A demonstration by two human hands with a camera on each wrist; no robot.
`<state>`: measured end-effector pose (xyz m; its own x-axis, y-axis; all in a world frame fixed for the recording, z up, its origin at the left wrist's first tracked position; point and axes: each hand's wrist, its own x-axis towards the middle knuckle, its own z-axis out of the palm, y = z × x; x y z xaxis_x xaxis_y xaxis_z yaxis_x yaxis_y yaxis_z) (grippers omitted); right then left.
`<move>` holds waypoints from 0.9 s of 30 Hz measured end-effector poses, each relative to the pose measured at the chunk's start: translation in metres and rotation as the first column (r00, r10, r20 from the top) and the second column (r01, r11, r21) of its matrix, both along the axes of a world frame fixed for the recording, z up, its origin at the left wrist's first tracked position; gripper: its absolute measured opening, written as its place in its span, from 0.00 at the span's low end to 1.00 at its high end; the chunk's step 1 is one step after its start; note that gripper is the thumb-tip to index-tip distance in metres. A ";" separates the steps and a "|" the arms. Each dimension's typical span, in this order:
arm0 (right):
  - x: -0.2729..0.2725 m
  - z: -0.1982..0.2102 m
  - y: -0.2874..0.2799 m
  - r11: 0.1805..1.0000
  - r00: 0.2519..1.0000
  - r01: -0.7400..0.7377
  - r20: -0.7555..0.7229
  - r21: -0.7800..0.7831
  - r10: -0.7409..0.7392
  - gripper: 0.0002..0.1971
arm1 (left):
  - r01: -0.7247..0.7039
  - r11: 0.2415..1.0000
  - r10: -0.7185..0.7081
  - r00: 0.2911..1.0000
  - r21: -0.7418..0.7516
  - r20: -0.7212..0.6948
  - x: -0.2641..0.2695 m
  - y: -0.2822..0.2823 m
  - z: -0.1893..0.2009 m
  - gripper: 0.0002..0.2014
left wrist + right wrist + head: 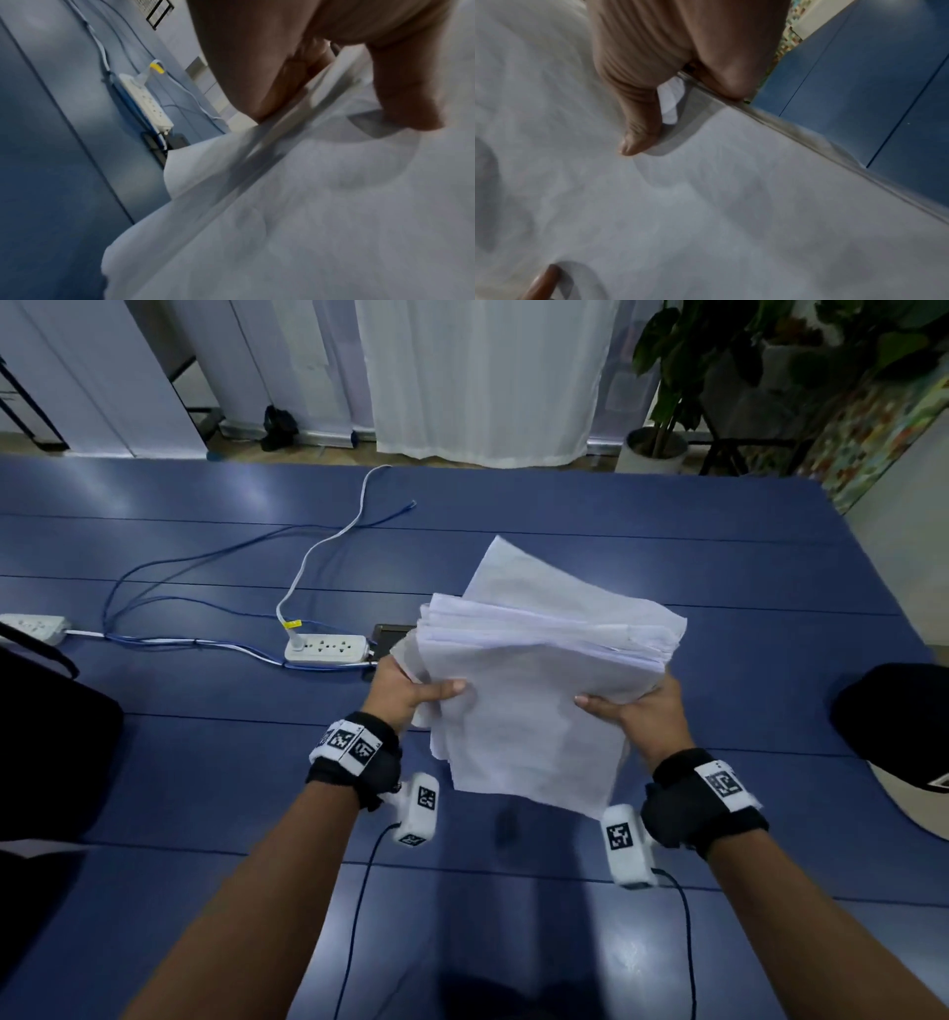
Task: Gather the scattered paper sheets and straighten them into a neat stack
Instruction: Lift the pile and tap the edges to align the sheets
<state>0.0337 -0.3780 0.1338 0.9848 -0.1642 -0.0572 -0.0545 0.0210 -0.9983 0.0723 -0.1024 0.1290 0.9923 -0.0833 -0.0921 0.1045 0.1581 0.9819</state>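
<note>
A thick bundle of white paper sheets (pixel 534 690) is held up above the blue table (pixel 205 762), its edges uneven and one sheet poking out at the far end. My left hand (pixel 416 690) grips the bundle's left edge, thumb on top. My right hand (pixel 637 706) grips the right edge the same way. In the left wrist view the left thumb (pixel 408 97) presses on the paper sheets (pixel 308 203). The right wrist view shows the right thumb (pixel 639 121) lying on the paper sheets (pixel 706 203). The fingers under the sheets are hidden.
A white power strip (pixel 326 649) with white and blue cables lies left of the bundle, with a dark flat device (pixel 393 636) beside it. A second strip (pixel 36 629) sits at the far left. Black objects stand at the left edge (pixel 51 737) and right edge (pixel 893 716).
</note>
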 end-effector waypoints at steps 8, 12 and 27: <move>-0.015 0.037 -0.002 0.999 0.993 -0.019 0.114 0.031 0.015 0.22 | -0.070 0.997 0.068 0.991 0.012 0.114 -0.016 -0.012 0.043 0.22; -0.025 0.038 -0.001 1.000 0.988 0.019 0.155 -0.003 -0.018 0.22 | -0.193 0.981 0.191 0.972 0.004 0.137 -0.029 -0.018 0.038 0.24; -0.023 0.010 -0.011 0.984 0.997 0.072 0.047 -0.163 -0.065 0.24 | -0.153 0.976 0.137 0.985 0.157 0.106 -0.037 -0.033 -0.004 0.38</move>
<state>0.0105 -0.3891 0.1436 0.9719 -0.2348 0.0166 -0.0173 -0.1415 -0.9898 0.0351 -0.1358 0.1249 0.9975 0.0706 0.0014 -0.0014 0.0006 1.0000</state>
